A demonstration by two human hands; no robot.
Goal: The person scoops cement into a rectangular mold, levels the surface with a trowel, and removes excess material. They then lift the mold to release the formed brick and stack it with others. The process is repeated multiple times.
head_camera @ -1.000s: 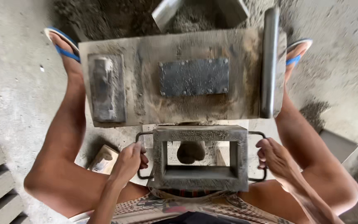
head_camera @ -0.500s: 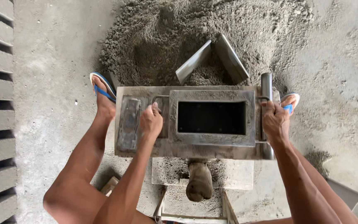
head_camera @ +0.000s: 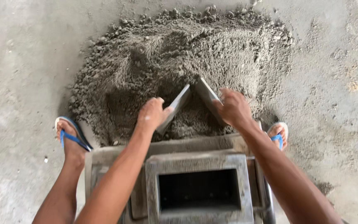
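A big heap of damp grey cement mix (head_camera: 179,54) lies on the concrete floor ahead of me. Two flat metal plates stand in its near edge, meeting in a V. My left hand (head_camera: 152,113) grips the left plate (head_camera: 175,105). The right plate (head_camera: 206,96) is held by my right hand (head_camera: 233,108). Below my arms sits a grey rectangular block mould (head_camera: 197,164) with a dark empty cavity, resting on a mortar-crusted metal stand (head_camera: 117,151).
My feet in blue-strapped flip-flops stand on either side of the stand, left foot (head_camera: 69,139) and right foot (head_camera: 278,132). A metal lever bar (head_camera: 268,201) runs along the stand's right side. Bare concrete floor (head_camera: 336,91) surrounds the heap.
My hands lifted the mould onto the stand, let go of its handles, and reached forward to grasp the two plates in the heap. The view has tilted forward toward the heap.
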